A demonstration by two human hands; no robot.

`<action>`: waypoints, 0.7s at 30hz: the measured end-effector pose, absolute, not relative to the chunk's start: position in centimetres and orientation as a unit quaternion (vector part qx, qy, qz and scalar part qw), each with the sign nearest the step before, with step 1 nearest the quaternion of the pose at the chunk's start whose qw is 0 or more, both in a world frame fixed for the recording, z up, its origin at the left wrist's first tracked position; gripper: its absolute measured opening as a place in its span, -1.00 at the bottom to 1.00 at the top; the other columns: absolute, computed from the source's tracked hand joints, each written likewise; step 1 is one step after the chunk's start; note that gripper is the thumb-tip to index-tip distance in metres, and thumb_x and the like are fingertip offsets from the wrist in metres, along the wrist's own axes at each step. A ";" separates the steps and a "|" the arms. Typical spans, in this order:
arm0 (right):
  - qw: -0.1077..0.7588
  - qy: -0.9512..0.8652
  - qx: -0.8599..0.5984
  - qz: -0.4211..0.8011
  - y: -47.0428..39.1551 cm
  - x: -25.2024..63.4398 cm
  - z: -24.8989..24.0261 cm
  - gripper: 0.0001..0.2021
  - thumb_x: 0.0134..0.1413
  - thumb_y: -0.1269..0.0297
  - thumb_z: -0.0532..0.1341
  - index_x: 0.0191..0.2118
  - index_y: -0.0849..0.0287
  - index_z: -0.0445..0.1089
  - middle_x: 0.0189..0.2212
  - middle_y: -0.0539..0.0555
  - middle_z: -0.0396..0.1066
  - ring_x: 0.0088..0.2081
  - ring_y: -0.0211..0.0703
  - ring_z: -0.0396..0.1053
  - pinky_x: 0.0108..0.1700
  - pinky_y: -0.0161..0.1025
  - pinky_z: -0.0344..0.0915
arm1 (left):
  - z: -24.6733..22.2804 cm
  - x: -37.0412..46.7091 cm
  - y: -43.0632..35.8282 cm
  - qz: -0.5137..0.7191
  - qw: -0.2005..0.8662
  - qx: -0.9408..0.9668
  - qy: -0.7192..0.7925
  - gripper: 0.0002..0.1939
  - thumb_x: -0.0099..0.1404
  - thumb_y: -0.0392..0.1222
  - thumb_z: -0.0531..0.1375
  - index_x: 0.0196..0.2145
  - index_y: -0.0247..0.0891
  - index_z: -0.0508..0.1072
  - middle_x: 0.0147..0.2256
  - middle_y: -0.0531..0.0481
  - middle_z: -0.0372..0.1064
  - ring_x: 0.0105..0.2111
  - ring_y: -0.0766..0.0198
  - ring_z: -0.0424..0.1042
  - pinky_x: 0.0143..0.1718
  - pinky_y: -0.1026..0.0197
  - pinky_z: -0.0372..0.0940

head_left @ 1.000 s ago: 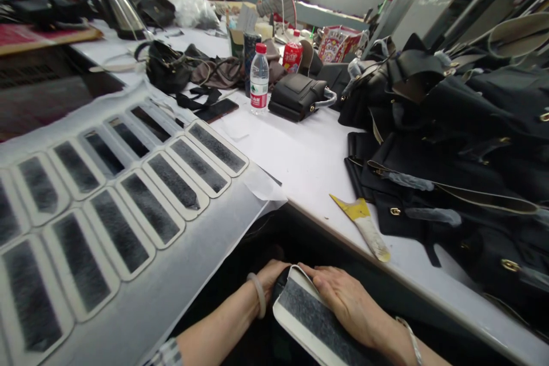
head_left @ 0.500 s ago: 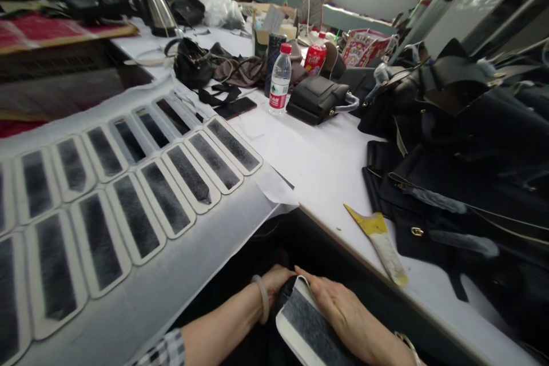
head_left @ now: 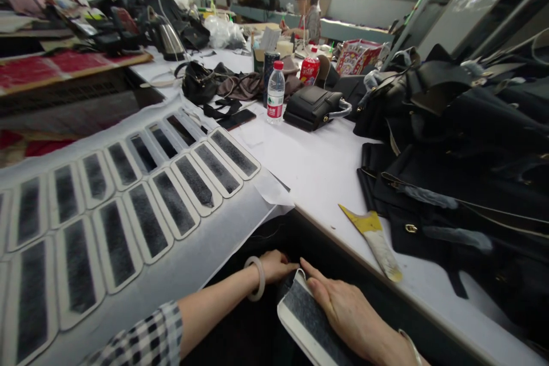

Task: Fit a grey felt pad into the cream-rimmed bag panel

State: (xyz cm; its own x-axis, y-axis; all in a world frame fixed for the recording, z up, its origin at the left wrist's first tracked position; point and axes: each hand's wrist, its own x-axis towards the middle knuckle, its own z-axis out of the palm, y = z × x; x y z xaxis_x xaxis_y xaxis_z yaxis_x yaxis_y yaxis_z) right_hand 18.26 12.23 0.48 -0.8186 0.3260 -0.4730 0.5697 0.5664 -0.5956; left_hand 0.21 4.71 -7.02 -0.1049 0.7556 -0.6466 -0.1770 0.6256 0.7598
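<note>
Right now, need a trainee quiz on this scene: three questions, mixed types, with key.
1. True or false: the right hand is touching the cream-edged black panel.
2. Pick one: the cap on the plastic bottle is (a) blue, (b) red, (c) green.
3. What lies at the near edge of the white table, beside the pile of black bags?

Key: 1. True. 2. b. 3. A yellow tool with a white handle.
</note>
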 end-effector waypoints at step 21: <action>0.239 0.756 0.404 -0.456 13.2 32.8 3.2 -0.40 0.23 -0.26 -0.13 0.29 -0.22 0.18 0.15 -0.01 0.36 0.13 0.19 0.33 0.20 0.09 0.22 | 1.9 -0.5 10.6 0.027 0.579 0.607 0.544 -0.79 0.07 -0.07 0.36 -0.30 -0.11 0.67 -0.39 0.07 0.61 -0.33 0.17 0.53 -0.37 0.33 0.27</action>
State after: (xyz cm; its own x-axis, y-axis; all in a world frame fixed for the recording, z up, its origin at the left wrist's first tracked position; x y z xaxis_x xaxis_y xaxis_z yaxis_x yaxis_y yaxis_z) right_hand 32.82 13.22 3.24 -0.5600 0.3925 -0.7296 0.8284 0.2576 -0.4973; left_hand -0.50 10.57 1.88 0.4075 0.6915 -0.5964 0.6289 0.2611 0.7324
